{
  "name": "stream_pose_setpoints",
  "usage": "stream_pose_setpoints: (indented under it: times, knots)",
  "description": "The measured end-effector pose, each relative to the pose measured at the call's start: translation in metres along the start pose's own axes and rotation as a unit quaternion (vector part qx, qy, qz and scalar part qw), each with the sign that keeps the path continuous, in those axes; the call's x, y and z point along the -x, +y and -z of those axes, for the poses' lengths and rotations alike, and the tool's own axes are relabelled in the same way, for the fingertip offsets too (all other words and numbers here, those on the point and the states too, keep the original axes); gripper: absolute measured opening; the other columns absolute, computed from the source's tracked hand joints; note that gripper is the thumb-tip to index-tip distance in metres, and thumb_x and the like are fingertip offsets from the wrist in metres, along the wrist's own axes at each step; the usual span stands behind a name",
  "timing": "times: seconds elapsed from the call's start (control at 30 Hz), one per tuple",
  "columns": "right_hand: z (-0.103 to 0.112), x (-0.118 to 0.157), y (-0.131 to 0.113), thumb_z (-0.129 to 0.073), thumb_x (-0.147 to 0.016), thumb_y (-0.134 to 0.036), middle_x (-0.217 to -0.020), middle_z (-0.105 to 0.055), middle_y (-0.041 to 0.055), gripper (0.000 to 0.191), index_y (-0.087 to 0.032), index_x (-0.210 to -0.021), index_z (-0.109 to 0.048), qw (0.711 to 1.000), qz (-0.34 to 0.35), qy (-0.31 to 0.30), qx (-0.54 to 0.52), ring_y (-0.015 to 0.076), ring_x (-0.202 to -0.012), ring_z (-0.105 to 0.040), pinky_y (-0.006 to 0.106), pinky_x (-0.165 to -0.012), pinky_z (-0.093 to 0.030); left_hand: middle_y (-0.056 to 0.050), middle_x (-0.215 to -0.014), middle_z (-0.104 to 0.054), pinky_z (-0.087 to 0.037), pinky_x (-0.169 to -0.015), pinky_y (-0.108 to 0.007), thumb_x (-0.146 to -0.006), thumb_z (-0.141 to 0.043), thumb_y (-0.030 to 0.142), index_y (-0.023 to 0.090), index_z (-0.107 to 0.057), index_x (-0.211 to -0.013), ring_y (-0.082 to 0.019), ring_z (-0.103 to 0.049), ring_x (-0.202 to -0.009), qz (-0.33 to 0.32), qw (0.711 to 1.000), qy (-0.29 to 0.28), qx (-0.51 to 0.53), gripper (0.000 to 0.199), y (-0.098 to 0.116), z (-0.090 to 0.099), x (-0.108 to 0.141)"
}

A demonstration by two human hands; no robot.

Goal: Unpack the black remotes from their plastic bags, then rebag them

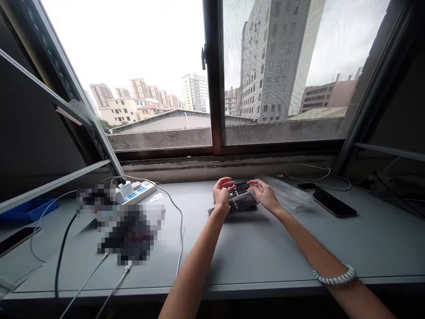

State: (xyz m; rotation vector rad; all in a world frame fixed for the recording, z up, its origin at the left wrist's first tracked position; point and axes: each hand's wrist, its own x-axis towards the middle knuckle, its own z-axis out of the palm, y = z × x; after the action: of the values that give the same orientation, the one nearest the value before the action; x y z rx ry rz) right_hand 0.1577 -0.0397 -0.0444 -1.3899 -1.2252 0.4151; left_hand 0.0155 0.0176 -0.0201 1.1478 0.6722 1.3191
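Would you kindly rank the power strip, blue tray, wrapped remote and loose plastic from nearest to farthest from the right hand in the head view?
1. Wrapped remote: at the right hand, leftward.
2. Loose plastic: to the hand's right.
3. Power strip: left side.
4. Blue tray: far left.

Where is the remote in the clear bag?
In the head view, the bagged remote is just right of centre, between the left hand and right hand.

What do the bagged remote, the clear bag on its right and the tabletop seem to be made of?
Bagged remote: probably hard plastic, dark with pale button markings; finish too hazy to judge.
Clear bag: thin, glossy plastic film, see-through and creased.
Tabletop: smooth, grey, faintly shiny; perhaps laminate or painted metal.
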Motion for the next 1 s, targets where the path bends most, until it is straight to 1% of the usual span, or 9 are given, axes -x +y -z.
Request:
stream_pose_setpoints:
  times: [0.1,0.23,0.4,0.53,0.6,0.7,0.8,0.87,1.0]
  knots:
    - [0.000,0.000,0.000,-0.042,-0.081,-0.030,-0.079,-0.068,0.0051,0.026,-0.019,-0.096,-0.061,1.000,0.007,-0.008,0.006,0.0175,-0.069,-0.063,0.025,-0.053,-0.051,-0.006,-0.106,-0.061,-0.050,-0.091,-0.033,-0.050,-0.034,-0.002,0.016,-0.055,-0.089,-0.016,-0.061,-0.098,0.068,0.997,-0.017,0.040,0.048,0.005,0.006,-0.003]
    - [0.000,0.001,0.000,-0.042,-0.081,-0.031,-0.079,-0.069,0.0047,0.027,-0.019,-0.096,-0.061,1.000,0.009,-0.011,0.013,0.0167,-0.068,-0.063,0.023,-0.049,-0.049,-0.006,-0.114,-0.060,-0.051,-0.093,-0.033,-0.051,-0.036,-0.004,0.017,-0.056,-0.096,-0.018,-0.060,-0.103,0.095,0.993,-0.028,0.056,0.054,0.008,0.011,-0.002]
    - [0.001,0.003,-0.003,-0.040,-0.083,-0.033,-0.080,-0.069,0.0042,0.028,-0.019,-0.097,-0.061,0.999,0.005,-0.013,0.030,0.0155,-0.060,-0.060,0.022,-0.043,-0.043,-0.005,-0.107,-0.063,-0.053,-0.089,-0.035,-0.065,-0.040,-0.001,0.018,-0.047,-0.067,-0.019,-0.061,-0.102,0.092,0.992,0.000,0.082,0.021,0.006,0.017,-0.005]
    - [0.002,0.004,-0.005,-0.041,-0.083,-0.031,-0.080,-0.070,0.0040,0.027,-0.021,-0.098,-0.060,0.998,0.018,-0.001,0.058,0.0173,-0.070,-0.063,0.025,-0.055,-0.046,-0.003,-0.109,-0.063,-0.055,-0.083,-0.034,-0.070,-0.037,-0.001,0.018,-0.039,-0.060,-0.018,-0.060,-0.104,0.078,0.997,-0.010,0.025,0.022,0.005,0.022,-0.008]
    - [0.003,0.005,-0.006,-0.041,-0.083,-0.031,-0.079,-0.070,0.0038,0.027,-0.021,-0.099,-0.060,0.998,0.018,0.005,0.063,0.0176,-0.071,-0.063,0.026,-0.059,-0.047,-0.002,-0.099,-0.065,-0.055,-0.081,-0.034,-0.070,-0.036,-0.003,0.018,-0.038,-0.058,-0.018,-0.060,-0.104,0.080,0.997,-0.008,0.009,0.024,0.005,0.023,-0.008]
    - [0.003,0.005,-0.006,-0.042,-0.083,-0.032,-0.079,-0.070,0.0040,0.028,-0.020,-0.100,-0.060,0.999,0.009,0.010,0.053,0.0175,-0.070,-0.063,0.027,-0.059,-0.047,0.000,-0.059,-0.055,-0.054,-0.081,-0.035,-0.073,-0.039,0.000,0.019,-0.030,-0.054,-0.020,-0.061,-0.101,0.100,0.990,0.007,0.098,0.028,0.006,0.023,-0.007]
    - [0.004,0.004,-0.005,-0.044,-0.082,-0.033,-0.080,-0.070,0.0049,0.028,-0.019,-0.100,-0.060,1.000,-0.001,0.011,0.027,0.0182,-0.073,-0.063,0.027,-0.059,-0.047,0.005,-0.043,-0.031,-0.052,-0.081,-0.038,-0.074,-0.042,0.002,0.019,-0.026,-0.053,-0.020,-0.063,-0.096,0.118,0.973,0.002,0.198,0.032,0.008,0.022,-0.006]
    - [0.004,0.004,-0.005,-0.044,-0.081,-0.034,-0.080,-0.070,0.0054,0.030,-0.019,-0.101,-0.060,1.000,-0.009,0.013,0.013,0.0184,-0.072,-0.063,0.026,-0.057,-0.047,0.006,-0.043,-0.027,-0.052,-0.082,-0.038,-0.074,-0.042,0.001,0.019,-0.026,-0.054,-0.018,-0.064,-0.088,0.123,0.971,0.003,0.207,0.031,0.009,0.020,-0.005]
    - [0.005,0.005,-0.004,-0.044,-0.081,-0.035,-0.080,-0.069,0.0056,0.031,-0.018,-0.101,-0.061,1.000,-0.013,0.015,0.012,0.0179,-0.070,-0.063,0.025,-0.054,-0.047,0.008,-0.043,-0.025,-0.053,-0.079,-0.034,-0.076,-0.037,0.002,0.019,-0.026,-0.055,-0.007,-0.049,-0.046,0.100,0.985,0.023,0.142,0.030,0.011,0.018,-0.004]
